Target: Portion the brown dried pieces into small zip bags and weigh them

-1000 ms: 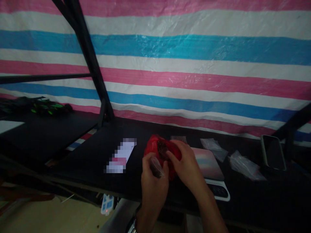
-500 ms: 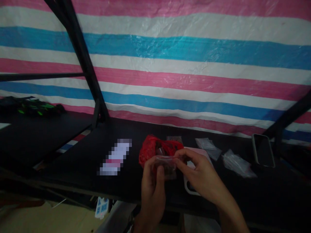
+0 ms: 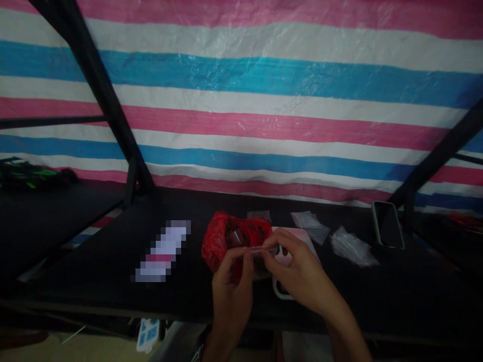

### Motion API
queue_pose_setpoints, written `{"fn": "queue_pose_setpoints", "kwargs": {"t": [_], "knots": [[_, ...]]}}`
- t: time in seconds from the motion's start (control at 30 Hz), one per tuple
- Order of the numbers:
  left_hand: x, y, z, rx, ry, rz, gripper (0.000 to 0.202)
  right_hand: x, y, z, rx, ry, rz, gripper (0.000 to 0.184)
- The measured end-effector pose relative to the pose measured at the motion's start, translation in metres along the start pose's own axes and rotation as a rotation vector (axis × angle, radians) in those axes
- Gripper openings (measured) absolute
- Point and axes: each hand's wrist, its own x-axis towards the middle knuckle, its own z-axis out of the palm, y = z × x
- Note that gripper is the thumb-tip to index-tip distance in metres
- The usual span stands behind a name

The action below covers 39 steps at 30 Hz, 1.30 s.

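My left hand [image 3: 234, 281] and my right hand [image 3: 294, 261] pinch the top edge of a small clear zip bag [image 3: 260, 250] between thumbs and fingers. The lower part of the bag is dim, and its contents cannot be made out. Just behind it sits an open red plastic bag [image 3: 217, 244] with dark stuff and a small clear piece inside. Beneath my right hand lies a pale pink case-like object [image 3: 302, 236] with a rounded cutout, partly covered by the hand.
Clear plastic bags lie at the right in two piles, one farther back [image 3: 311, 226] and one nearer [image 3: 352, 247]. A phone [image 3: 388, 224] lies beyond them. A blurred-out paper [image 3: 164, 251] is on the left of the black table [image 3: 181, 206]. Dark metal posts [image 3: 109, 110] stand before the striped sheet.
The view has shifted slightly to the right. My hands have tilted the small bag so its top edge shows as a thin strip, and both keep their pinch on it.
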Motion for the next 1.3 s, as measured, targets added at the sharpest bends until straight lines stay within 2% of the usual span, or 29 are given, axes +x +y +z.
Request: {"fn": "queue_pose_setpoints", "kwargs": {"t": [0.13, 0.3, 0.5, 0.7, 1.03, 1.3], "knots": [[-0.001, 0.000, 0.006, 0.012, -0.023, 0.054, 0.023, -0.003, 0.002, -0.005, 0.024, 0.034, -0.016, 0.012], [-0.003, -0.001, 0.015, -0.016, -0.078, 0.013, 0.024, -0.008, 0.008, -0.015, 0.016, 0.055, -0.007, 0.009], [-0.006, -0.003, 0.025, -0.076, -0.101, -0.049, 0.033, -0.015, 0.018, -0.026, 0.067, 0.044, 0.083, 0.008], [-0.006, -0.008, 0.027, -0.091, -0.119, -0.103, 0.033, -0.017, 0.026, -0.028, 0.089, 0.063, 0.135, 0.009], [-0.007, -0.012, 0.027, -0.017, -0.175, -0.090, 0.021, -0.016, 0.025, -0.029, 0.105, 0.071, 0.146, 0.013], [-0.007, -0.008, 0.029, -0.074, -0.200, -0.127, 0.017, -0.019, 0.026, -0.028, 0.106, 0.070, 0.094, 0.014]]}}
